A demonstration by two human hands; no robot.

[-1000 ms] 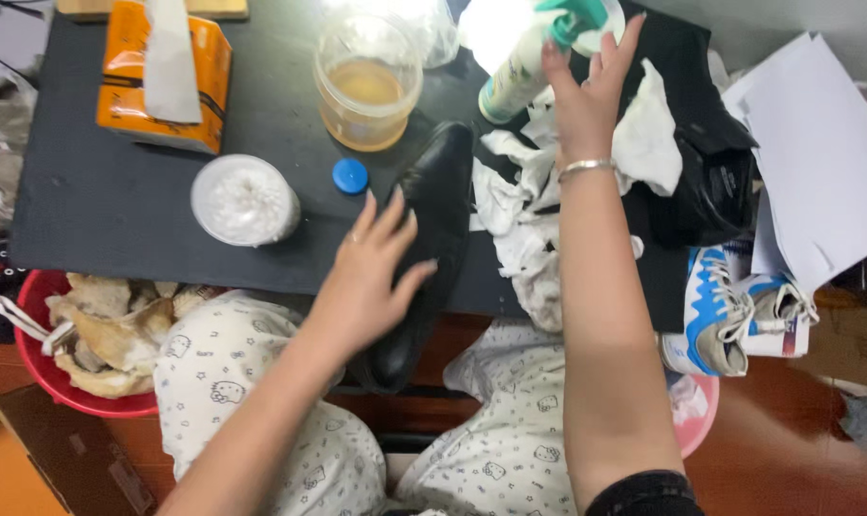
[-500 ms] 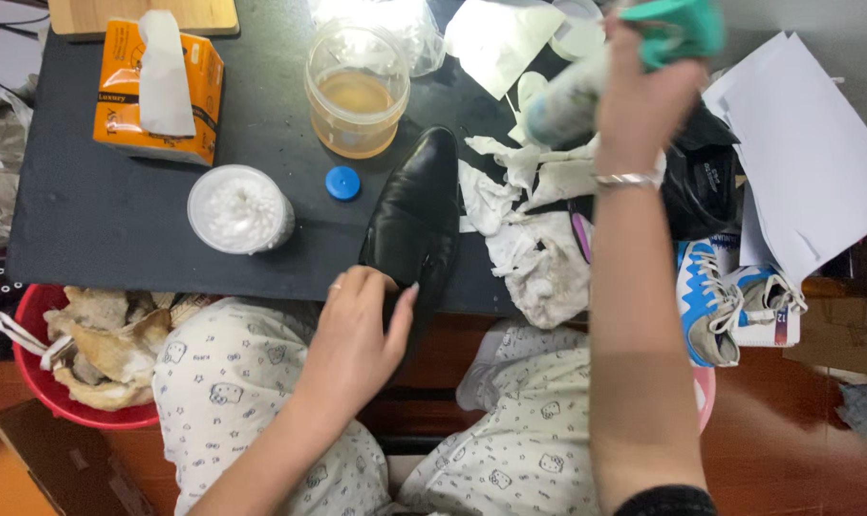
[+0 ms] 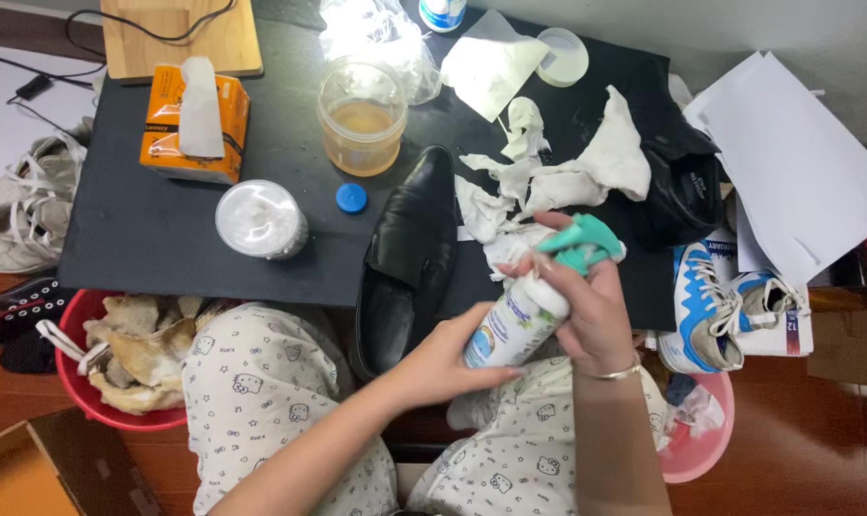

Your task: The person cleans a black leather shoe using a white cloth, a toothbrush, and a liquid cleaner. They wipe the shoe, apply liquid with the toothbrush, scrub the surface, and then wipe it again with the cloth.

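Note:
My right hand (image 3: 596, 311) grips a white spray bottle (image 3: 514, 320) with a teal trigger head, held tilted over my lap. My left hand (image 3: 448, 358) cups the bottle's lower end from below. A black leather shoe (image 3: 405, 253) lies on the black table (image 3: 147, 239) just left of both hands, its heel hanging over the near edge. Crumpled white tissues (image 3: 567, 177) are scattered behind the bottle.
On the table stand an orange tissue box (image 3: 190, 124), a glass jar of amber liquid (image 3: 360, 119), a white lidded tub (image 3: 258, 220) and a blue cap (image 3: 351, 198). A red basin of rags (image 3: 118, 349) sits at left, blue-white sneakers (image 3: 729, 306) and papers (image 3: 796, 172) at right.
My right hand brought the spray bottle down from the far side of the table to my lap. My left hand left the black shoe and moved to the bottle's base.

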